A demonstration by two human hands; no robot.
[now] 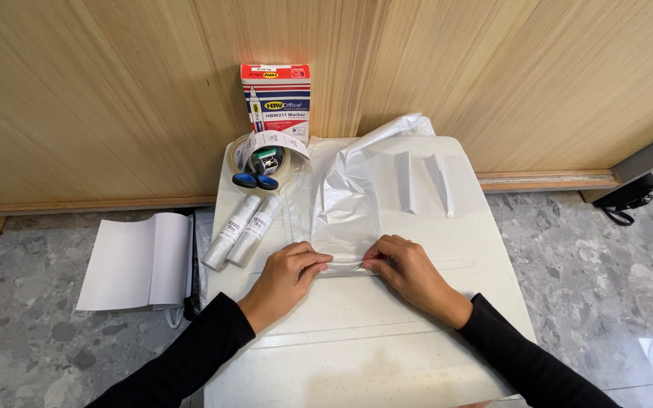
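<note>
On the white table [387,355], left hand [285,272] and right hand [410,268] — each grip pinched shut — hold the plastic bag [345,200].

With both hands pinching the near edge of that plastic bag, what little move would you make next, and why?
Probably roll the pinched edge forward, away from the body. Both the left hand and right hand grip the near end of the plastic bag, which looks already bunched into a fold there, with flat bag beyond it.
</note>
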